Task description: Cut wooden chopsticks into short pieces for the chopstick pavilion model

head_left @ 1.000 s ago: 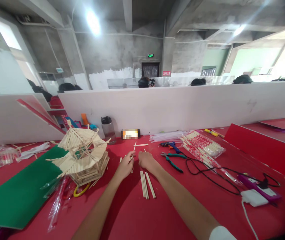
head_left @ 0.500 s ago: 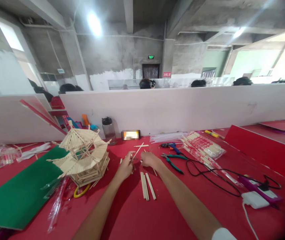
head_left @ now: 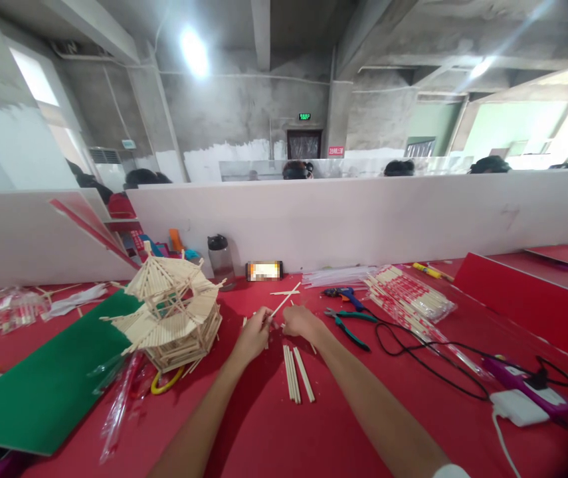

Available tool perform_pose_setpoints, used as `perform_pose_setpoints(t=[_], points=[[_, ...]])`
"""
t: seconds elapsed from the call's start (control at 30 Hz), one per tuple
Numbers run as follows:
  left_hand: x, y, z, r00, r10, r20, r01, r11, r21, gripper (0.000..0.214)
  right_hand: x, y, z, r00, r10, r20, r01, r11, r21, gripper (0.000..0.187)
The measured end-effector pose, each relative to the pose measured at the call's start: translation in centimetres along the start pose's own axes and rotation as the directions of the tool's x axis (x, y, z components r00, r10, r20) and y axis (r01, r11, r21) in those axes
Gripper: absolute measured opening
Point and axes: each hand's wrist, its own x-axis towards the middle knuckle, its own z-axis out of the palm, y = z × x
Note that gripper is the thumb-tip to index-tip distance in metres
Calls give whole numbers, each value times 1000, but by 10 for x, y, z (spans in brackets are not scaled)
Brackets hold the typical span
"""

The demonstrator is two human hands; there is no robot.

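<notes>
My left hand (head_left: 254,336) is closed, pinching a thin wooden stick (head_left: 286,299) that slants up to the right. Close beside it, my right hand (head_left: 304,323) has its fingers curled low over the table; what they hold, if anything, is hidden. Another stick shows partly from under that hand. Several cut sticks (head_left: 291,375) lie side by side just in front of both hands. Beyond the fingertips, a short stick (head_left: 284,293) rests on the red table (head_left: 274,431). On the left stands a pagoda-like model built of sticks (head_left: 174,318).
Right of my hands lie green-handled pliers (head_left: 353,328), a glue gun (head_left: 346,295) with its black cable, and bagged sticks (head_left: 413,292). A power strip (head_left: 527,385) sits far right. A bottle (head_left: 220,259) and phone (head_left: 264,271) stand by the white partition (head_left: 353,219). Left lies a green board (head_left: 54,378).
The stick in my left hand reaches slightly farther to the right. Both hands stay nearly in place, and the whole view has shifted a little.
</notes>
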Motion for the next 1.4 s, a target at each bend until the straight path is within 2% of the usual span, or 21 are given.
perform_pose_setpoints(t=[0.2, 0.33, 0.47, 0.53, 0.6, 0.73, 0.9, 1.17, 1.4], points=[[-5, 9, -5, 999, -1, -33, 4, 996, 84, 30, -2, 4, -3, 1000, -23, 2, 23, 1000, 7, 19], [-2, 6, -6, 990, 48, -132, -30, 990, 136, 22, -6, 11, -15, 999, -50, 4, 50, 997, 61, 15], [5, -2, -3, 979, 68, -190, -71, 997, -10, 16, -11, 24, -28, 992, -123, -8, 123, 980, 159, 21], [8, -7, -1, 984, 39, -173, -61, 990, -127, 19, -13, 30, -31, 981, -183, -64, 193, 953, 236, 23], [11, -10, 1, 988, 13, -152, -46, 975, -218, 21, -15, 34, -31, 972, -186, -145, 219, 939, 266, 22], [12, -12, 1, 986, -17, -168, -31, 961, -274, 24, -15, 32, -21, 978, -72, -197, 111, 974, 196, 20], [10, -10, 1, 983, -29, -181, -18, 967, -255, 23, -14, 19, -5, 991, -30, -130, 46, 991, 124, 15], [6, 2, -4, 974, 27, -225, -32, 999, -21, 18, -19, 1, 4, 992, -11, -124, 14, 1000, 18, 18], [8, -5, -10, 965, 82, -249, -85, 996, -4, 13, -24, -7, 4, 994, -25, -108, 25, 1000, -3, 19]])
